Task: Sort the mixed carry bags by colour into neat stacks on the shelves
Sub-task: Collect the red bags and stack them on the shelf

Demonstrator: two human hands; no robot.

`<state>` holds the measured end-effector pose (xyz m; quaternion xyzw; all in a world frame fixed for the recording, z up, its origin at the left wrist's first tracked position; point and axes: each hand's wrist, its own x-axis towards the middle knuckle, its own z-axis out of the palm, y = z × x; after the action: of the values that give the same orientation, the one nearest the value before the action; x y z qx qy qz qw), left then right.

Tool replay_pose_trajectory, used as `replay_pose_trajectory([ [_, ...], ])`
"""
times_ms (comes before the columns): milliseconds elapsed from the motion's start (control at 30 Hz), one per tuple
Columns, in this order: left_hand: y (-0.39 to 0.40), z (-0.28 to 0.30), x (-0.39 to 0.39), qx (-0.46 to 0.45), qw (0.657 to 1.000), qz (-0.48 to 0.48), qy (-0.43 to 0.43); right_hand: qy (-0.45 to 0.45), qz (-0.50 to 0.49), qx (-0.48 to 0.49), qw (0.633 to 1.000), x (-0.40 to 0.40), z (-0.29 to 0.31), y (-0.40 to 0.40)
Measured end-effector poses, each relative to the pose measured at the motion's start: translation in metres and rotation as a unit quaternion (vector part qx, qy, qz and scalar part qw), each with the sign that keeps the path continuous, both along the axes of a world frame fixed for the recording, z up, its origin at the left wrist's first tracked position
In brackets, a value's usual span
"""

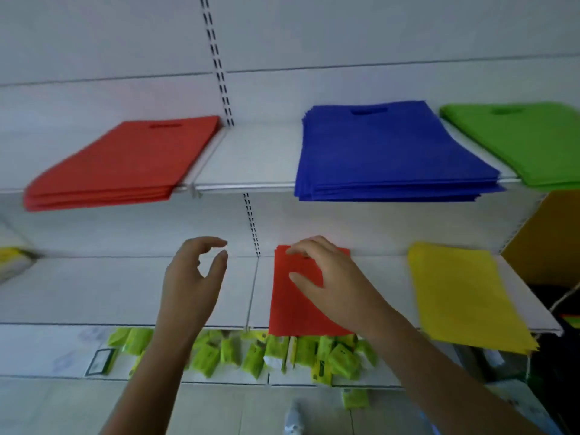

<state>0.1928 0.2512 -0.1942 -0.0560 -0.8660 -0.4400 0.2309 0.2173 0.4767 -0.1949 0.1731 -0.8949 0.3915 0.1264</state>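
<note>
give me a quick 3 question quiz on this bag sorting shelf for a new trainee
1. True or false: the blue stack lies between the red stack and the green stack on the upper shelf.
2. Which hand rests on the single red bag on the lower shelf? A) left B) right C) both
3. Fill in: the bag lying right of the red bag on the lower shelf is ____.

Key
1. True.
2. B: the right hand rests on it; the left hand hovers beside it, holding nothing.
3. Yellow: the yellow bag.
</note>
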Motion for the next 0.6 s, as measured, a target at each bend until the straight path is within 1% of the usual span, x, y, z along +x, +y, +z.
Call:
replay_pose_trajectory([
  [67, -0.016, 0.033, 0.011, -0.005, 0.999, 0.001, 0.033, 0.018, 0.02, -0.018, 0.999, 0.004, 0.03, -0.013],
  [133, -0.044, 0.061, 0.02, -0.024, 0.997, 0.03, 0.074, 0.04, 0.045, -0.034, 0.998, 0.003, 0.06, -0.033],
  [200, -0.07, 0.083, 0.024, -0.029, 0.993, 0.059, 0.094, 0.053, 0.062, -0.04, 0.996, -0.005, 0.082, -0.051],
  [367, -0.12, 0.109, 0.024, -0.007, 0.989, 0.097, 0.115, 0.065, 0.099, -0.075, 0.99, -0.041, 0.119, -0.093],
  [500, -0.16, 0.114, 0.001, 0.002, 0.989, 0.107, 0.098, 0.065, 0.098, -0.049, 0.992, -0.078, 0.126, -0.129],
  [600, -0.182, 0.12, -0.037, -0.007, 0.993, 0.087, 0.079, 0.061, 0.066, 0.009, 0.996, -0.113, 0.126, -0.149],
])
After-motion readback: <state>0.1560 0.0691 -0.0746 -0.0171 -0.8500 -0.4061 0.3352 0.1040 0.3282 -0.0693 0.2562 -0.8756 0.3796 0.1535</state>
